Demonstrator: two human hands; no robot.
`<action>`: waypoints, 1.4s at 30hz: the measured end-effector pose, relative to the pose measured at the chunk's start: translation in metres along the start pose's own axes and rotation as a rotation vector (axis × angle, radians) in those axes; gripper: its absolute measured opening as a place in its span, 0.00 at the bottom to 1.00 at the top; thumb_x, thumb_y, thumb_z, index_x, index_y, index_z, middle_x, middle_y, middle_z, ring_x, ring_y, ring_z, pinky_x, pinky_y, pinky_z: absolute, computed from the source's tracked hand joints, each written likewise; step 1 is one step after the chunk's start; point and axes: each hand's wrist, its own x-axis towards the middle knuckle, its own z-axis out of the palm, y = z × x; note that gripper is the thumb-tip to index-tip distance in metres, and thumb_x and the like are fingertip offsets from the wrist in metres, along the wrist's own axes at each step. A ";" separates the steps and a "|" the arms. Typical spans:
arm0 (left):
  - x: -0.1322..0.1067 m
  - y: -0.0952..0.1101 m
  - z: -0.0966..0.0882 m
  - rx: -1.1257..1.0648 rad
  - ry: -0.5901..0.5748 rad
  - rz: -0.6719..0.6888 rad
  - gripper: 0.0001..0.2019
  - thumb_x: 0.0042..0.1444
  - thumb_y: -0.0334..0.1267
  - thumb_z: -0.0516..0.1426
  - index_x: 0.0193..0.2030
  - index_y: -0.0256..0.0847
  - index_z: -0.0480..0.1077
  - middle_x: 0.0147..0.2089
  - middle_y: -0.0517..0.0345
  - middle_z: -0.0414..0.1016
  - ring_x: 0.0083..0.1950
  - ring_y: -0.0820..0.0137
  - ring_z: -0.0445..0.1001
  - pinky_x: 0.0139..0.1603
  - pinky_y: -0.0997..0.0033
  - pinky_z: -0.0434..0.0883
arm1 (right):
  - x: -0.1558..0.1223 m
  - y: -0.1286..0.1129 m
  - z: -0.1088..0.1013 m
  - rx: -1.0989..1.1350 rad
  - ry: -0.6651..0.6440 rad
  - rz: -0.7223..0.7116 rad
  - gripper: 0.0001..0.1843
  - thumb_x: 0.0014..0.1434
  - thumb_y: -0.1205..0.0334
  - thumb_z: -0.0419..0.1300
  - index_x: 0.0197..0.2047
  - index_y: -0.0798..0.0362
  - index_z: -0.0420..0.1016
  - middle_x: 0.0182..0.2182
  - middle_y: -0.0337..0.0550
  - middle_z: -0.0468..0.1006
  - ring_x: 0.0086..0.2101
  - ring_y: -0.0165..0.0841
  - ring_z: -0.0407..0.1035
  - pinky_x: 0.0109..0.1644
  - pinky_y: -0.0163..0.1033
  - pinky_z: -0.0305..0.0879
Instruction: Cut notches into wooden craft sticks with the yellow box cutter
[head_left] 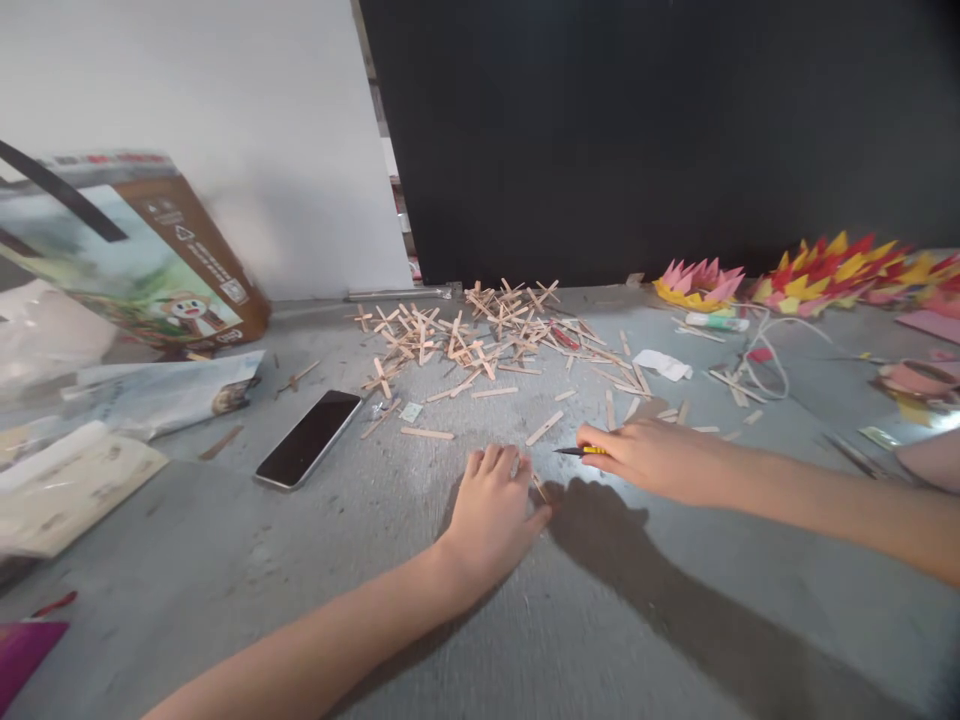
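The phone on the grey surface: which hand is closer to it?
Left. The left hand is to the right of the phone, not touching it; the right hand, holding a pointed tool, is farther right, beyond the left hand.

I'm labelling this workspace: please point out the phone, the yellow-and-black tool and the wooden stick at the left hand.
Phone [309, 440]: head view, middle of its dark screen.
Yellow-and-black tool [577, 451]: head view, black part jutting from the right hand [637, 453].
Wooden stick [540, 487]: head view, length showing beside the left hand [491, 515].
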 end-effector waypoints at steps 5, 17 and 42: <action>0.025 -0.031 -0.003 -0.065 -0.011 -0.024 0.18 0.61 0.52 0.66 0.54 0.49 0.81 0.66 0.45 0.74 0.71 0.46 0.66 0.68 0.36 0.62 | 0.003 0.001 -0.013 -0.167 -0.004 -0.059 0.17 0.78 0.51 0.46 0.47 0.49 0.71 0.21 0.36 0.73 0.18 0.30 0.62 0.29 0.38 0.41; 0.051 -0.057 0.019 -0.172 0.141 -0.015 0.20 0.52 0.56 0.71 0.40 0.44 0.77 0.57 0.51 0.81 0.63 0.52 0.73 0.71 0.44 0.59 | 0.072 0.017 -0.009 0.077 -0.089 0.080 0.16 0.71 0.47 0.55 0.47 0.50 0.72 0.33 0.47 0.81 0.29 0.36 0.70 0.31 0.38 0.48; 0.049 -0.082 0.008 -0.189 0.049 -0.020 0.23 0.54 0.53 0.70 0.55 0.51 0.80 0.70 0.54 0.72 0.72 0.51 0.65 0.73 0.44 0.58 | 0.117 0.015 -0.017 -0.257 -0.123 -0.256 0.21 0.77 0.52 0.49 0.46 0.54 0.80 0.27 0.47 0.81 0.24 0.35 0.69 0.30 0.41 0.45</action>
